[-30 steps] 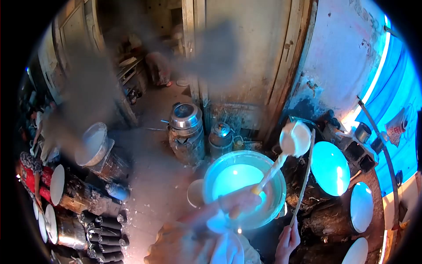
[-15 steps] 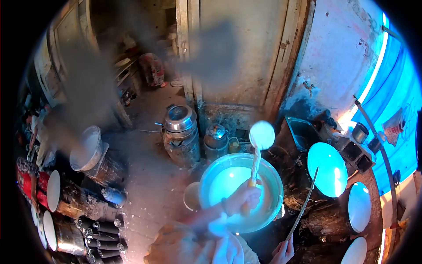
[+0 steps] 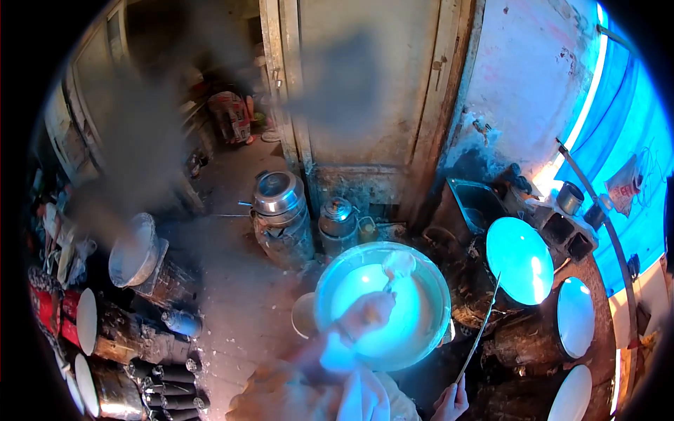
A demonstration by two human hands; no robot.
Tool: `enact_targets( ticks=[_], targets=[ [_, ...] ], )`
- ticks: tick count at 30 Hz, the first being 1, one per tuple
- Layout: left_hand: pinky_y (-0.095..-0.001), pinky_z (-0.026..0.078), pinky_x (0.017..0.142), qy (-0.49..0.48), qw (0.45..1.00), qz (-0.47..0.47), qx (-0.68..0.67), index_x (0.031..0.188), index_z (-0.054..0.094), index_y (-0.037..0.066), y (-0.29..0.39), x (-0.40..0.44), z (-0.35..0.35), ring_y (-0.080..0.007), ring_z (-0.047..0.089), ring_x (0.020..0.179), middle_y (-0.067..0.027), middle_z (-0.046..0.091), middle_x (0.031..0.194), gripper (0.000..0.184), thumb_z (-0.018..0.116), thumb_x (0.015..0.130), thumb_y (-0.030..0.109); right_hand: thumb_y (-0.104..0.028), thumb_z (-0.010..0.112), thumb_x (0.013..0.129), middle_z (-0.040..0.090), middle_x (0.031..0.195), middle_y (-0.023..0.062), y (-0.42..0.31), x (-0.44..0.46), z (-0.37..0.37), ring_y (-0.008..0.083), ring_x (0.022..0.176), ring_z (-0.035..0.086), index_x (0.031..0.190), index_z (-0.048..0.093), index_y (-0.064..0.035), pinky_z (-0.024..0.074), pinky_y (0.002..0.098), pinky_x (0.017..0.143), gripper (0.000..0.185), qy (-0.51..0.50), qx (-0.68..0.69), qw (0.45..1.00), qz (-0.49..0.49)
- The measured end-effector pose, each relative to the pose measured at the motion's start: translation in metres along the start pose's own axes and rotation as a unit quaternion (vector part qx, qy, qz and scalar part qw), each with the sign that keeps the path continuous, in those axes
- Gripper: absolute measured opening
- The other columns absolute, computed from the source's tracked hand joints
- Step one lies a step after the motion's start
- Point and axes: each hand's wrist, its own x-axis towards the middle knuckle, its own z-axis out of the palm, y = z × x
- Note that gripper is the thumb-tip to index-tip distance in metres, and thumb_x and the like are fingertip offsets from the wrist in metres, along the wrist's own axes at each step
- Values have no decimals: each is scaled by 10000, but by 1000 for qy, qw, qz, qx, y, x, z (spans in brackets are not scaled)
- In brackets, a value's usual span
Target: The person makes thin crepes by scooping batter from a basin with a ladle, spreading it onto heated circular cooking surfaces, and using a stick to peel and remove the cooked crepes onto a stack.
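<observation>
My left hand (image 3: 371,313) is closed around the handle of a ladle (image 3: 399,265). Its white-coated bowl is over or in the white liquid near the far side of a wide tub (image 3: 444,309); how deep it sits I cannot tell. Most of the handle is hidden behind my fist. Lower right, my right hand (image 3: 451,403) grips a long thin stick (image 3: 480,335). The stick's far tip reaches the near edge of a round pan (image 3: 521,259) covered with a shiny white layer. A small bucket (image 3: 303,316) stands left of the tub.
More white-topped round pans (image 3: 576,317) sit on dark stoves at right; others (image 3: 86,321) stand at left. A lidded pot (image 3: 278,194) and a kettle-like vessel (image 3: 338,219) stand before the door (image 3: 365,91). Another person (image 3: 230,116) bends beyond the doorway. Dark blurs cover the upper view.
My left hand has brought the ladle down from above the tub's far rim to within the tub, moving slightly left. The right hand and stick have barely moved; the view has shifted slightly.
</observation>
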Motion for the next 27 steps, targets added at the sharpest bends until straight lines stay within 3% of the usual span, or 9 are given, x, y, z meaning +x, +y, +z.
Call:
enact_targets(
  ticks=[4, 6, 8, 13, 16, 18, 23, 24, 27],
  targets=[
    [-216, 344, 427, -54, 993, 69, 82, 952, 433, 49, -2, 24, 28, -67, 382, 455, 34, 382, 583, 81, 440, 872, 34, -97, 503, 889, 416, 552, -62, 9, 0, -1, -5, 426, 302, 1230, 512, -30, 217, 167, 375, 347, 27, 14, 999, 14],
    [-209, 326, 417, 127, 818, 295, 477, 1020, 415, 74, -29, 32, 35, -67, 366, 447, 22, 378, 589, 199, 463, 834, 22, -81, 502, 882, 446, 594, -49, 10, 1, -2, -5, 429, 314, 1226, 517, -30, 230, 162, 375, 348, 44, 13, 999, 12],
    [-182, 279, 375, 158, 774, 294, 538, 1112, 370, 106, -30, 29, 30, -58, 350, 433, 34, 362, 576, 318, 502, 827, 57, -76, 501, 880, 452, 610, -46, 12, 5, -2, -8, 430, 310, 1228, 517, -35, 224, 157, 373, 350, 47, 4, 999, 3],
    [-149, 257, 370, 188, 804, 57, 561, 1122, 373, 104, -29, 21, 35, -15, 329, 440, 55, 348, 602, 301, 481, 845, 56, -46, 500, 867, 470, 638, -18, 17, 19, -3, 27, 468, 362, 1204, 543, -34, 284, 191, 401, 339, 45, -28, 999, -2],
    [-136, 257, 376, 217, 788, -38, 575, 1131, 386, 115, -38, 43, 12, -7, 326, 442, 62, 344, 613, 267, 452, 878, 61, 64, 557, 796, 424, 636, -1, 29, 28, -10, 74, 576, 420, 1126, 569, 39, 345, 208, 515, 332, 41, -208, 956, -203],
    [-147, 264, 369, 202, 824, -150, 508, 1143, 396, 122, -32, 66, -20, -17, 335, 430, 57, 349, 599, 265, 450, 891, 60, -41, 575, 769, 486, 638, 118, 20, 26, -18, 244, 562, 482, 1059, 618, -25, 398, 345, 529, 294, 67, -291, 936, -186],
    [-145, 277, 343, 224, 732, -332, 551, 1145, 410, 94, -97, 137, -36, -22, 325, 409, 29, 341, 570, 278, 451, 879, 26, -47, 650, 767, 468, 665, 91, 59, -2, -78, 209, 580, 488, 1062, 618, -47, 398, 319, 522, 297, 215, -226, 934, -174],
    [-150, 270, 340, 205, 690, -355, 596, 1148, 401, 94, -116, 152, -45, -21, 314, 401, 24, 338, 566, 294, 458, 869, 21, -45, 650, 766, 502, 688, 101, 88, -11, -96, 221, 604, 521, 1073, 607, -42, 421, 320, 540, 310, 231, -66, 967, -81],
    [-159, 264, 340, 179, 613, -463, 614, 1135, 400, 101, -189, 183, -69, -23, 294, 384, 16, 331, 554, 281, 461, 870, 29, -27, 652, 762, 577, 752, 119, 79, -49, -133, 223, 650, 583, 1078, 595, -29, 455, 312, 577, 321, 364, -229, 889, -160]
  ],
)
